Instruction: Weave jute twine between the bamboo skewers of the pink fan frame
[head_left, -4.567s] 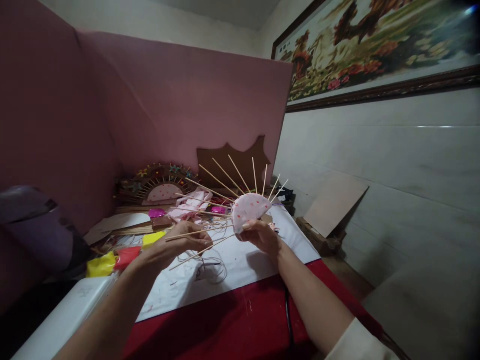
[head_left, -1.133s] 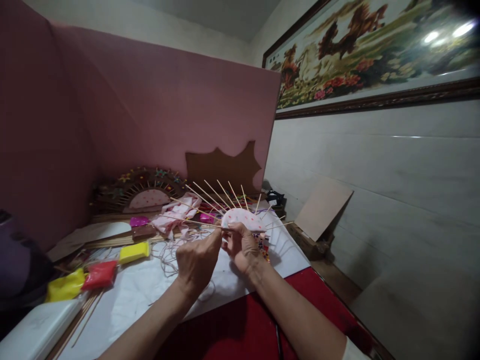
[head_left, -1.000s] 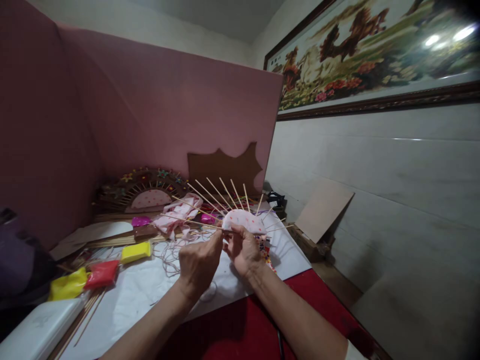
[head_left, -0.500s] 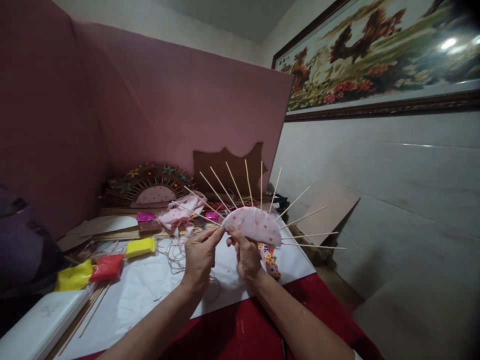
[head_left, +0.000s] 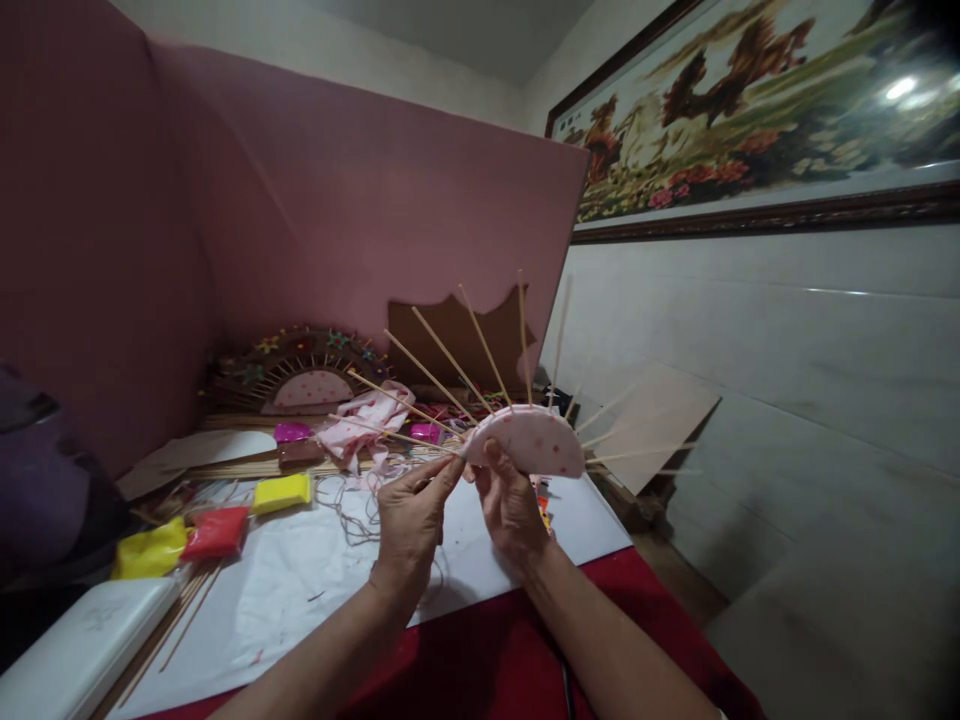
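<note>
Left hand [head_left: 411, 515] pinches the half-disc [head_left: 540, 448] at its left corner; right hand [head_left: 511, 500] grips its lower edge, thumb in front. Half-disc is up over the white sheet [head_left: 289, 565], sticks [head_left: 453, 360] fanning off its curved rim. Farther: string [head_left: 349, 525], pink cloth [head_left: 367, 420], brown board [head_left: 461, 340] at back.

Left hand [head_left: 411, 520] and right hand [head_left: 514, 510]: bare. Left forearm [head_left: 322, 640] and right forearm [head_left: 615, 630]: likewise uncovered. Sleeve [head_left: 721, 714]: pale sliver, right arm, bottom edge
</note>
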